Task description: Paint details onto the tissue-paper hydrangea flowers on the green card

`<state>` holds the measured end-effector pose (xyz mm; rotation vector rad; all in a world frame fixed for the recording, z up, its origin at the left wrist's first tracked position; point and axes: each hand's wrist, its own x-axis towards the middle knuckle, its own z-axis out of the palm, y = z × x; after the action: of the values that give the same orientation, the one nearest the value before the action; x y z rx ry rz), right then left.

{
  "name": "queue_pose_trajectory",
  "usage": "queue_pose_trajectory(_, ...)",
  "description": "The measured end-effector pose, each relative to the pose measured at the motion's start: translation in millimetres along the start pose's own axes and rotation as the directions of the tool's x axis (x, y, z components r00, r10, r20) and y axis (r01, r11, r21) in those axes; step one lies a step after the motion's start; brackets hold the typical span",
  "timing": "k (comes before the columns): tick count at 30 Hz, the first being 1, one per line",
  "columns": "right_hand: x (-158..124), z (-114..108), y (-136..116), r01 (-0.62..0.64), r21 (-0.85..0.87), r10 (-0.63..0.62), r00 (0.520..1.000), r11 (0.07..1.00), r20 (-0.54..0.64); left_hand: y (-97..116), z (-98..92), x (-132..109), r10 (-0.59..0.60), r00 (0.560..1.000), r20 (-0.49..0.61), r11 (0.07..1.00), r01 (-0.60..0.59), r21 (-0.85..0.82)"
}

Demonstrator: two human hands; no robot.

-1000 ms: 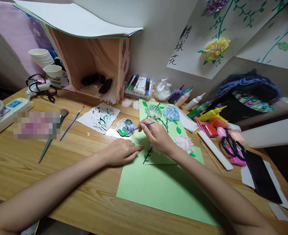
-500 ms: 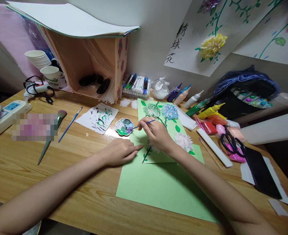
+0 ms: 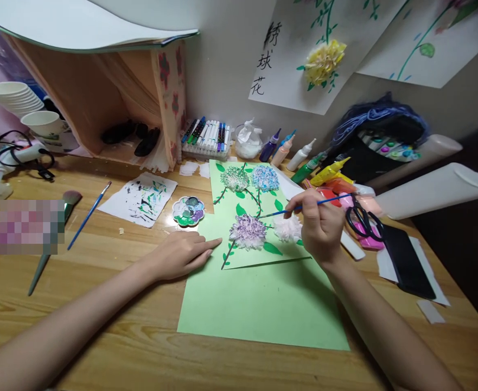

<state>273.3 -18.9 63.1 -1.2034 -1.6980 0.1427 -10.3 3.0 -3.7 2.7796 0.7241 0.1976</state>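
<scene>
Centrally, a fluffy purple-and-white paper flower [image 3: 248, 232] sits low on the left of a light-green paper sheet [image 3: 244, 259] painted with dark stems and green leaves. Just above the flower's right side hovers the tip of a slim blue-handled paintbrush [image 3: 285, 212]; whether it touches, I cannot tell. The right hand [image 3: 320, 225] pinches that brush between thumb and closely bent fingers, wrist raised, forearm slanting in from the lower right, and covers part of the sheet's right edge beside a pale pinkish-white paper flower [image 3: 286, 228]. The left hand [image 3: 184, 254] lies palm down, forefinger stretched onto the sheet's left edge, the other fingers loosely curled. Near it stands a flower-shaped white paint palette [image 3: 188, 212], then a paint-streaked white paper [image 3: 141, 198]. Beyond the sheet, a clear tray of markers [image 3: 208, 138] stands against the wall.
</scene>
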Motion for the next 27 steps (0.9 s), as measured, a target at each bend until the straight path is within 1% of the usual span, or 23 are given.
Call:
queue_pose_trajectory(5, -4, 5, 3, 0.022, -0.051, -0.018, 0.996, 0.998, 0.089, 1, -2.8, 2, 0.001, 1.000, -0.006, 1.000, -0.001, -0.006)
queue_pose_trajectory(12, -3, 12, 5, 0.079, -0.084, -0.067, 0.987, 0.993, 0.145, 1, -4.1, 2, -0.002, 1.000, 0.006, 1.000, 0.002, -0.013)
queue_pose_trajectory(19, -3, 10, 4, 0.090, -0.080, -0.080, 0.989, 0.993, 0.120, 1, -3.3, 2, -0.008, 1.000, 0.022, 1.000, 0.008, 0.000)
queue_pose_trajectory(24, -3, 11, 5, 0.132, -0.103, -0.115, 0.981, 0.986, 0.156, 1, -3.9, 2, -0.007, 1.000, 0.029, 1.000, 0.007, -0.004)
queue_pose_trajectory(27, -2, 9, 5, 0.142, -0.129, -0.126, 0.985, 0.981, 0.120, 1, -3.7, 2, -0.010, 1.000, 0.026, 1.000, 0.010, -0.009)
